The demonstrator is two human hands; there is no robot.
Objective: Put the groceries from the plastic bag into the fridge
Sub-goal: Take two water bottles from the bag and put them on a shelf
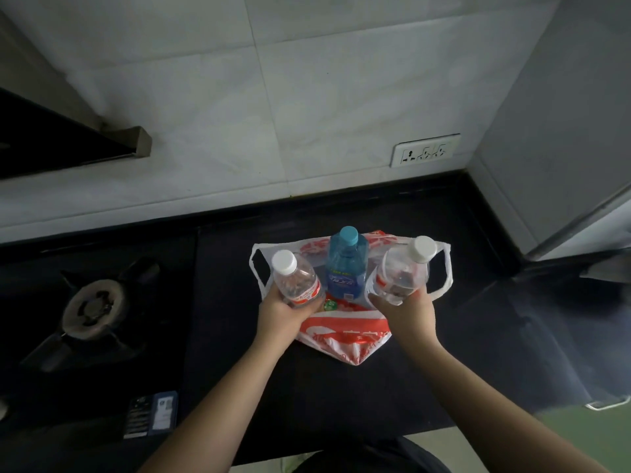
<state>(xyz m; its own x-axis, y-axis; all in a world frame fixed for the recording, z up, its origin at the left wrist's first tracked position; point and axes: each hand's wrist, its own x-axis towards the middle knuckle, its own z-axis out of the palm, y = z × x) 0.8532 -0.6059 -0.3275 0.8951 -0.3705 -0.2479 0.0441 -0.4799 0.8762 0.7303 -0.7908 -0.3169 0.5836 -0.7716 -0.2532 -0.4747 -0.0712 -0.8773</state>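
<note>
A red-and-white plastic bag lies open on the black counter. My left hand grips a clear water bottle with a white cap and red label, tilted left. My right hand grips a second clear white-capped bottle, tilted right. Between them a blue bottle with a blue cap stands upright in the bag. A small green-topped item shows in the bag beside my left hand. The grey fridge stands at the right, its door closed as far as I can see.
A gas burner sits on the black hob at the left. A range hood juts out at the upper left. A wall socket is on the white tiles behind the bag. The counter's front edge runs just below my forearms.
</note>
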